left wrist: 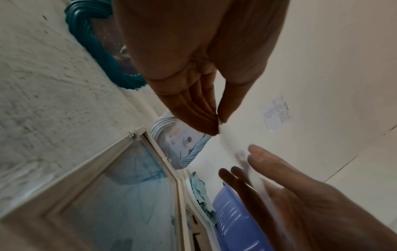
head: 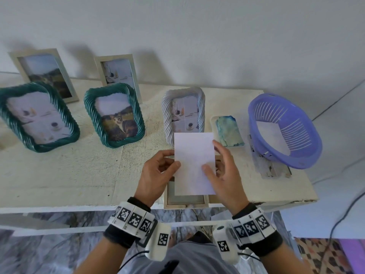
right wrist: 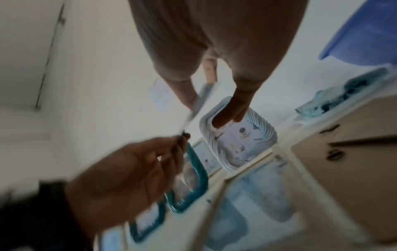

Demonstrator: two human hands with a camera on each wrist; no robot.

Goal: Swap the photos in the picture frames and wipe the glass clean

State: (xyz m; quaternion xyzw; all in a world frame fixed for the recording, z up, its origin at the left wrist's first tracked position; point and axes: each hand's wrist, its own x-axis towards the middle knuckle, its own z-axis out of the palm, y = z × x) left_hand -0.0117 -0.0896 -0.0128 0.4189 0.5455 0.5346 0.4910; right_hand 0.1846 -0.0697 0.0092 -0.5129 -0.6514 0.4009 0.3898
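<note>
We are partway through the swap. Near the centre of the head view we hold a photo (head: 194,163) with its blank white back facing us, above an open frame (head: 185,199) that lies flat at the near edge of the bench (head: 59,175). Our left hand (head: 158,171) pinches the photo's left edge between thumb and fingers; our right hand (head: 221,171) grips the right edge, thumb on the back and fingers behind. So both hands are closed on the same sheet, neither free.

The open frame shows bare glass with no picture in it, so we judge its old photo is out and this sheet is either that one or its replacement; we cannot tell which, since the printed side is hidden. What looks like its backing board (right wrist: 343,152) lies just right of it, best seen in the right wrist view.

Five frames stand upright further back: two green twisted frames (head: 114,117) at left and centre, two plain pale ones behind them, and a white twisted frame (head: 183,113) just beyond the photo. All hold pictures. Whether any has been swapped already, the views do not say.

The cloth (head: 229,131) sits folded on a small tray right of the white frame, with a purple basket (head: 284,131) at far right holding another sheet. Wiping, we judge, remains.
</note>
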